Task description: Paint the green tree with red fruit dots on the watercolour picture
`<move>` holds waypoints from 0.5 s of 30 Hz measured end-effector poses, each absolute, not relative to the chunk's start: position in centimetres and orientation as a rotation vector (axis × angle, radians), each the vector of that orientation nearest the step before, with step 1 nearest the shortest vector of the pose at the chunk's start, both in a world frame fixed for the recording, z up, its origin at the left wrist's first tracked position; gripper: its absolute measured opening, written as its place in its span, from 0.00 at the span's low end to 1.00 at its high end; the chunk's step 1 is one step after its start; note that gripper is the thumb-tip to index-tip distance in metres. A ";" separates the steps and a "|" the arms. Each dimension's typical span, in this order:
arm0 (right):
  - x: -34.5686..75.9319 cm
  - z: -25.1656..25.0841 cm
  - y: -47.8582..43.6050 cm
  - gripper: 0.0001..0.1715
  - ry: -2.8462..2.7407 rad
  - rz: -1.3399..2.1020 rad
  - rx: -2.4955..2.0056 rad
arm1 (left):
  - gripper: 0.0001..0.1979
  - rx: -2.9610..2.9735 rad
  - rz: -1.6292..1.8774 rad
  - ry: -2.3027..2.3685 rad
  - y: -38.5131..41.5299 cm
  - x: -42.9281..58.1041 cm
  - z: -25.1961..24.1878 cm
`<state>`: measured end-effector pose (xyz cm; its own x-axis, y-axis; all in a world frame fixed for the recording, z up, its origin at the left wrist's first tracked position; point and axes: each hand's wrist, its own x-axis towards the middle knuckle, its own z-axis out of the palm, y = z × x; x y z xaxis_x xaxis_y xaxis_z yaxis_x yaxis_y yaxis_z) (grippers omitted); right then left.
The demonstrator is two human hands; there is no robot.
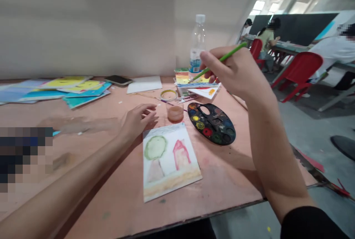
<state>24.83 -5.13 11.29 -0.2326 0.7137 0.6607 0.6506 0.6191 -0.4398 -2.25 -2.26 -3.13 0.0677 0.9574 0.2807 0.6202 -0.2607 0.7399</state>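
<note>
My right hand point(233, 70) holds a green paintbrush point(220, 60), its tip over a stack of painted paper cards point(191, 83) near a plastic water bottle point(197, 43). My left hand point(137, 120) holds nothing, its fingers loosely curled beside a small cup of orange-tinted water point(175, 113). Below that hand lies a watercolour painting point(169, 161) of a tree and a pink house. A black oval palette point(210, 122) with round paint wells sits to the painting's right. A roll of tape point(168, 95) lies behind the cup.
The pink-topped table point(116, 209) holds scattered coloured artwork point(65, 87) and a phone point(118, 80) at the back left, before a pale partition point(83, 24). Beyond its right edge stand red plastic chairs point(298, 72), with seated people at another table.
</note>
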 end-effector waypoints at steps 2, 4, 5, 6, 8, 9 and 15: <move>25.2 11.5 -5.9 0.24 -1.904 0.094 -0.999 | 0.14 1.879 1.123 1.662 -3.7 -4.7 -2.6; 25.4 12.0 -6.8 0.23 -1.832 0.090 -0.950 | 0.12 1.838 1.156 1.708 -5.6 -7.1 -1.4; 25.5 12.2 -7.3 0.23 -1.797 0.073 -0.945 | 0.12 1.815 1.181 1.721 -6.7 -8.1 -0.5; 25.6 12.3 -7.8 0.22 -1.775 0.040 -0.953 | 0.11 1.801 1.223 1.747 -7.8 -8.8 0.5; 25.7 12.1 -8.5 0.22 -1.782 -0.037 -0.987 | 0.11 1.791 1.330 1.765 -9.9 -9.4 2.5; 25.8 11.8 -8.7 0.22 -1.802 -0.063 -1.003 | 0.10 1.791 1.367 1.759 -10.7 -9.3 3.5; 27.2 6.4 -6.5 0.22 -1.727 -0.161 -1.095 | 0.28 1.884 1.719 1.487 -11.4 -6.8 6.4</move>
<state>27.21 -6.47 6.42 -0.0452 0.5875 0.8080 0.7270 0.5741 -0.3767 -6.80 -11.43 6.45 -0.1750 0.7468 0.6416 0.5274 -0.4791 0.7016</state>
